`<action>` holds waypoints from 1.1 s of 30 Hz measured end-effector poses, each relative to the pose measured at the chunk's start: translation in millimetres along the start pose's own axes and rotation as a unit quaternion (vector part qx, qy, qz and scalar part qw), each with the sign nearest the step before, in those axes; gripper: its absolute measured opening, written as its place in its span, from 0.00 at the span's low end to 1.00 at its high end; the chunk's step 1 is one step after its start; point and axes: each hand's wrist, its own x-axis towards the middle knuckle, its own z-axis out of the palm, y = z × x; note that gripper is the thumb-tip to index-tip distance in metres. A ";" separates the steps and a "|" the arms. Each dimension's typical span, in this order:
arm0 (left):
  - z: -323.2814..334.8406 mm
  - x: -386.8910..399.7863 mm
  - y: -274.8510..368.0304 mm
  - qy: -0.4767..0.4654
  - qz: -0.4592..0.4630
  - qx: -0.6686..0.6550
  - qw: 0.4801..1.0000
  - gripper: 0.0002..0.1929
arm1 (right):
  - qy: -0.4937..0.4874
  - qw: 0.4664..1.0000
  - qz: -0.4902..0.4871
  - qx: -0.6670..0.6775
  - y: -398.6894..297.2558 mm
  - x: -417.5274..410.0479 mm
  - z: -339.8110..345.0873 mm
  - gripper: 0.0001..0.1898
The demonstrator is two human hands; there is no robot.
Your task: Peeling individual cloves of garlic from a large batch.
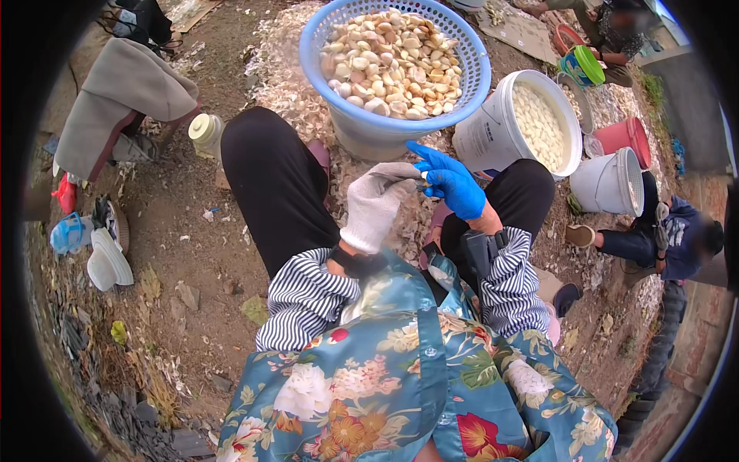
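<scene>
My left hand [378, 199], in a whitish knit glove, meets my right hand [450, 182], in a blue rubber-type glove, above my knees. Pinched where the fingertips come together is a small pale garlic clove [425, 175], partly covered by them. A small dark bit shows beside it, too hidden to name. Just beyond the hands stands a blue perforated plastic basket [314, 55], heaped with unpeeled garlic cloves [392, 63]. It appears to rest on a pale bucket [369, 138]. To its right, a white plastic bucket [482, 130] leans and holds peeled cloves [538, 127].
Garlic skins [283, 75] litter the dirt ground. At right are a grey-white bucket [597, 182], a red bucket [620, 141] and a seated person [687, 237]; another person [620, 40] sits farther back. At left are a cloth-draped seat [124, 98], a lidded jar [205, 130] and a white hat [109, 263].
</scene>
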 end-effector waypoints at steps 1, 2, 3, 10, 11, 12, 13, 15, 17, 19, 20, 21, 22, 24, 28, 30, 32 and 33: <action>-0.2 -0.1 -1.8 0.001 0.000 0.000 1.000 0.10 | 0.007 1.000 0.003 -0.027 -0.1 -0.4 2.0 0.31; 0.3 -0.3 -4.4 0.008 0.013 0.015 1.000 0.09 | 0.014 0.998 0.006 -0.054 -0.7 -0.4 3.7 0.31; 1.4 -0.7 -4.7 0.014 0.025 0.029 0.999 0.09 | 0.014 0.998 0.007 -0.054 -2.0 -1.5 4.4 0.31; -13.6 3.0 -13.6 0.080 -0.127 -0.107 0.983 0.08 | -0.034 0.996 0.020 -0.086 6.2 -1.0 4.1 0.30; -15.6 2.5 -17.0 0.096 -0.132 -0.121 0.979 0.07 | -0.038 0.996 0.019 -0.082 7.6 -1.2 5.3 0.29; -15.3 3.0 -17.3 0.111 -0.137 -0.136 0.975 0.07 | -0.038 0.996 0.019 -0.083 9.7 -3.0 8.2 0.29; -15.0 3.0 -17.1 0.111 -0.137 -0.136 0.975 0.07 | 0.008 0.999 0.004 -0.040 12.9 -5.3 13.4 0.26; -12.2 4.3 -16.3 0.108 -0.127 -0.099 0.981 0.07 | 0.056 0.998 -0.011 0.002 20.8 -6.2 10.1 0.23; -10.0 3.5 -12.8 0.111 -0.118 -0.089 0.983 0.07 | 0.080 0.992 0.053 0.082 37.7 -3.9 0.2 0.21; -6.7 1.9 -12.1 0.111 -0.113 -0.081 0.984 0.07 | 0.106 0.985 0.052 0.125 46.3 -4.4 2.5 0.19; -5.3 1.2 -11.6 0.110 -0.104 -0.055 0.987 0.06 | 0.132 0.976 0.049 0.168 49.6 -5.1 3.4 0.17; -4.1 0.9 -10.9 0.108 -0.095 -0.028 0.989 0.06 | 0.133 0.975 0.049 0.169 48.5 -5.6 4.3 0.17; -3.2 0.4 -9.7 0.107 -0.097 -0.028 0.989 0.06 | 0.122 0.975 0.050 0.176 46.1 -5.5 4.5 0.16; -1.5 -0.8 -7.7 0.086 -0.104 -0.032 0.990 0.06 | 0.113 0.975 0.050 0.184 39.4 -6.5 8.7 0.15; -24.7 6.0 -26.2 0.145 -0.128 -0.096 0.976 0.06 | 0.096 0.984 0.032 0.145 40.7 -10.6 15.5 0.14; -30.9 10.8 -28.9 0.172 -0.110 -0.080 0.976 0.06 | 0.098 0.981 0.035 0.162 49.8 -12.6 12.0 0.14; -33.5 12.3 -26.9 0.215 -0.087 -0.033 0.972 0.06 | 0.055 0.976 0.046 0.204 56.9 -16.3 4.7 0.16; -35.6 13.0 -27.7 0.214 -0.087 -0.031 0.973 0.06 | 0.056 0.976 0.045 0.205 59.0 -18.4 -0.2 0.16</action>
